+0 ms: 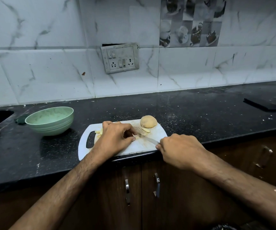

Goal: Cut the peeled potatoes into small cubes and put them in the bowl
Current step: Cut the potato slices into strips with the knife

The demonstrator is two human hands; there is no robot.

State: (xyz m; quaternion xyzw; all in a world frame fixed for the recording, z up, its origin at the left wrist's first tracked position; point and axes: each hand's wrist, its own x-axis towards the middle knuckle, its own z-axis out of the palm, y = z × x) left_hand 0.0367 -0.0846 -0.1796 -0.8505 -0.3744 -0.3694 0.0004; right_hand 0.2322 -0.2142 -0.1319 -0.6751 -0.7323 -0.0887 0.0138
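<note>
1. We see a black speckled stone counter (192, 112) running the width of the view, backed by a white marbled tile wall (42, 63) with a grey switch-and-socket plate (120, 58).
2. A white plastic cutting board with a handle slot (157, 138) lies at the counter's front edge, near the middle.
3. A pale green ribbed bowl (50, 121) stands on the counter just beside the board's left end, apart from it.
4. Our left hand (115, 138) rests over the middle of the board, fingers curled down onto potato pieces (99, 131) that it mostly hides; we cannot tell how firmly it grips them.
5. Our right hand (182, 150) sits at the board's front right corner, clenched around the handle of a steel-bladed knife (146, 136), whose blurred blade reaches under the left fingers.
6. A whole peeled pale-yellow potato (148, 121) sits at the board's far right corner, with a thin slice (145, 129) just in front of it.
7. A flat black object (263, 105) lies near the counter's far right end.
</note>
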